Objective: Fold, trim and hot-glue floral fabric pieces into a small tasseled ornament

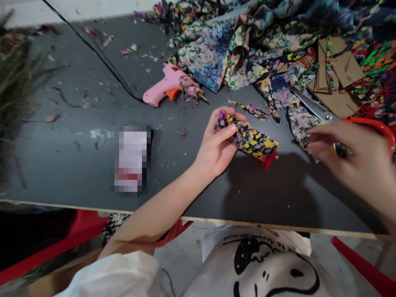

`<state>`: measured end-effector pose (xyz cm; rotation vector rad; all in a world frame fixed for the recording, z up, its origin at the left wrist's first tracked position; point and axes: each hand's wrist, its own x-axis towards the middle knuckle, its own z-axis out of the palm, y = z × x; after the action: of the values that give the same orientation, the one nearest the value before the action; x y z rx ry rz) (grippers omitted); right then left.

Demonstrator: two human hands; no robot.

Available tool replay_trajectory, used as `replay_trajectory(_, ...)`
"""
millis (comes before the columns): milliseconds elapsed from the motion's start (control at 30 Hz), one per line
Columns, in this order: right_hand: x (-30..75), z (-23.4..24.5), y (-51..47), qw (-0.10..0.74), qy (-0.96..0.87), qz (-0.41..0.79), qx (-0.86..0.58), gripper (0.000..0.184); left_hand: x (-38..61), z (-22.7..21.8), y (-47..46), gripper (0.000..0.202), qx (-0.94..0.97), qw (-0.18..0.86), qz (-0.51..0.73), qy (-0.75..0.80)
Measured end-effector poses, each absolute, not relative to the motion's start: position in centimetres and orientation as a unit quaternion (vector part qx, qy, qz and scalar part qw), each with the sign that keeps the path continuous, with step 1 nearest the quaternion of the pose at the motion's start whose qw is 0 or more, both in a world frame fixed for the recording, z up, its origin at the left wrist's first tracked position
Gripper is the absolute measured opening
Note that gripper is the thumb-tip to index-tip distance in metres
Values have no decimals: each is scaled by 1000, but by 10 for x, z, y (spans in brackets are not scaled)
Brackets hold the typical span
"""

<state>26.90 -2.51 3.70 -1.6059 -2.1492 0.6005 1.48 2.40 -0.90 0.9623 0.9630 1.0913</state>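
Observation:
My left hand (pixel 218 142) is closed around a narrow floral fabric piece (pixel 252 138) in black, yellow and purple, with the thumb pressed on top. Red threads (pixel 269 161) stick out from its lower right end. At the right, my right hand (pixel 349 148) is smeared by motion, and its fingers cannot be made out clearly. Scissors (pixel 315 108) with orange-red handles look sharp beside it, blades pointing up and left. The hand covers part of their handles; whether it touches them is unclear. Thin fabric scraps (pixel 252 110) lie just beyond my left hand.
A pink glue gun (pixel 161 84) with an orange trigger and black cord lies left of centre. Nearer stands a blurred-out phone (pixel 131 159). Heaped floral cloth (pixel 210 53) and brown cardboard pieces (pixel 338 99) fill the back right. Dry grass (pixel 18 82) sits at far left.

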Motion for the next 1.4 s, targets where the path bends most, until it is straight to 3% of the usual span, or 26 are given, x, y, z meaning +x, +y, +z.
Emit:
replay_trajectory(67,239,27,-20,279,-730,357,-512,29,15,-11,24,35,428,644,476,420)
replay_trajectory(167,215,13,-10,339,-674,429,-497,17,16,-11,22,31,448,653,473,386)
replay_trajectory(233,211,7,-5,360,-664,431,-494,32,15,-9,21,25,490,628,481,366)
replay_trajectory(300,213,5,-3,368,-664,428,-489,35,13,-7,21,15,583,548,475,367)
replay_trajectory(433,218,2,-4,381,-662,451,-461,14,7,-3,22,16,769,330,438,327)
replay_trajectory(567,219,-3,-4,417,-690,391,-444,16,3,-4,22,29,820,201,454,286)
replay_trajectory(700,217,-10,-4,442,-612,427,-499,27,3,-5,21,27,855,65,444,261)
replay_trajectory(833,218,-8,-6,464,-632,357,-507,13,6,-3,20,19,856,-27,447,256)
replay_trajectory(933,222,-3,-9,440,-677,283,-517,21,8,-3,21,16,858,-61,436,266)
replay_trajectory(1067,222,-4,-10,446,-677,272,-519,19,6,-6,21,18,866,-64,401,291)
replay_trajectory(1233,217,-12,-9,448,-669,314,-503,51,10,-9,21,22,861,-61,421,280)
replay_trajectory(1400,217,-12,-9,435,-670,333,-501,48,11,-10,20,27,860,-53,423,281)
